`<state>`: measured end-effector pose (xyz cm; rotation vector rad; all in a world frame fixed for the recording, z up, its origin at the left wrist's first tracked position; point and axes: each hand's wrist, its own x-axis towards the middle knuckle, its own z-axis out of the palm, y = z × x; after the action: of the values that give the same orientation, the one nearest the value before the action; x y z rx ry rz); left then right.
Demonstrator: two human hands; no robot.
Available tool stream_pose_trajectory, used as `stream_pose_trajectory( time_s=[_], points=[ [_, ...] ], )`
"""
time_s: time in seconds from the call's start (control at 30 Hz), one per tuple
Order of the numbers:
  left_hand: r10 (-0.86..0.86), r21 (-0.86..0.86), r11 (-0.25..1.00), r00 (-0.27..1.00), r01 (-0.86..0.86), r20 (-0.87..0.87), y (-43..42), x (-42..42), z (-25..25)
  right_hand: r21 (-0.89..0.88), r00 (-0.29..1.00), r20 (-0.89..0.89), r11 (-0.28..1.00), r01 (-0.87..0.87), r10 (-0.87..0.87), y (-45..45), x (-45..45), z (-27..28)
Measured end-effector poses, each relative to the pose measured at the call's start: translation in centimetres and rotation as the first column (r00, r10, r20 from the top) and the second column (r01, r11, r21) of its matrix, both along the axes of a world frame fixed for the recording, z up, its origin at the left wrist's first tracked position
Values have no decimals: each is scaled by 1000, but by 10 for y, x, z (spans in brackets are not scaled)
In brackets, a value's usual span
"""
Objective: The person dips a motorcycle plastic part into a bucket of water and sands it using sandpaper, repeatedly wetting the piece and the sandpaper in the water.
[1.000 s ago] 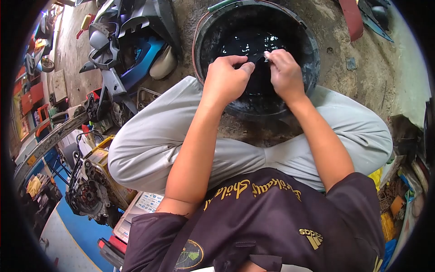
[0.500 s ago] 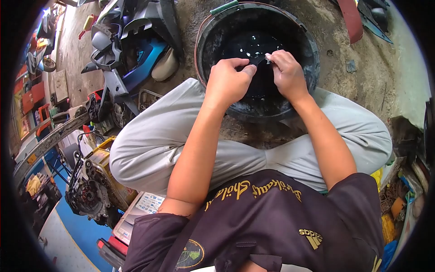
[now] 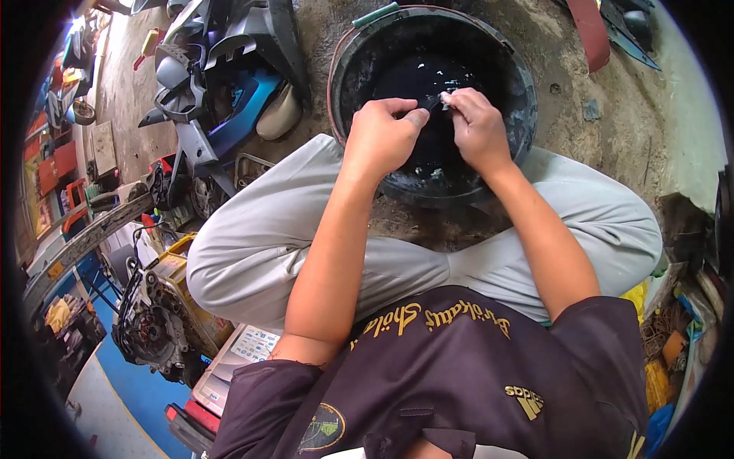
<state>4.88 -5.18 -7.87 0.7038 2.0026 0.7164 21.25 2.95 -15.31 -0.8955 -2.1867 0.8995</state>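
A black bucket (image 3: 527,92) with dark, glinting liquid (image 3: 428,73) in it stands between my bent legs. Over the liquid, my left hand (image 3: 382,136) pinches a small dark piece (image 3: 433,102) between thumb and fingers; its kind is hard to make out against the black. Close by on the right, my right hand (image 3: 480,131) is closed on a small white wad (image 3: 445,98), held against the end of the dark piece. Whether the wad is cloth or foam I cannot tell.
Grey and blue motorcycle fairings (image 3: 248,115) lie on the concrete floor to the left. Below them are an engine block (image 3: 153,329) and a white-and-grey case (image 3: 233,359). A red curved panel (image 3: 589,34) is at upper right, and a green-gripped handle (image 3: 376,15) rests on the bucket's rim.
My right hand has shifted slightly left, bringing the white wad closer to my left hand. My left hand has barely moved and keeps its pinch.
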Motion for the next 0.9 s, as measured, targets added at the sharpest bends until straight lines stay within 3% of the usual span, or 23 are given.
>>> stream_pose_trajectory(
  time_s=[0.03, 0.13, 0.2, 0.27, 0.37, 0.47, 0.6, 0.73, 0.83, 0.9],
  points=[
    [-2, 5, 1000, 1000, 2, 3, -1, -2, -3, -140, 999, -37, 990, 1, -6, -5, -2, 1],
    [9, 2, 1000, 1000, -9, 27, -1, -5, -9, -325, 982, -187, 941, -100, 40, -11, -5, 10],
    [20, -40, 999, 998, -18, 53, 0, -2, -2, -115, 997, -75, 993, -28, 19, 0, 0, 0],
    [24, -7, 1000, 998, -24, 52, -2, -4, -10, -38, 1000, -16, 999, -18, 18, -2, -1, -1],
    [10, 23, 1000, 1000, -11, 14, 1, -4, -7, -325, 983, -175, 940, -107, 52, -11, -6, 15],
    [28, 17, 999, 999, -28, 22, -1, -1, -4, -159, 1000, -8, 987, -23, 22, 7, 5, -4],
    [20, 36, 999, 999, -22, 39, -1, -4, -12, -385, 990, -111, 914, -127, 91, -7, -5, 20],
    [-6, 5, 1000, 999, 6, -37, -1, 0, 2, -4, 997, 54, 998, -57, 57, 6, 0, 2],
    [-15, 42, 999, 1000, 15, 2, -3, -2, -9, -373, 992, -93, 921, -111, 82, -6, -4, 21],
    [3, 11, 1000, 1000, -3, 9, -5, 1, -3, -345, 999, -26, 938, -39, 31, 2, 2, 11]
  ],
)
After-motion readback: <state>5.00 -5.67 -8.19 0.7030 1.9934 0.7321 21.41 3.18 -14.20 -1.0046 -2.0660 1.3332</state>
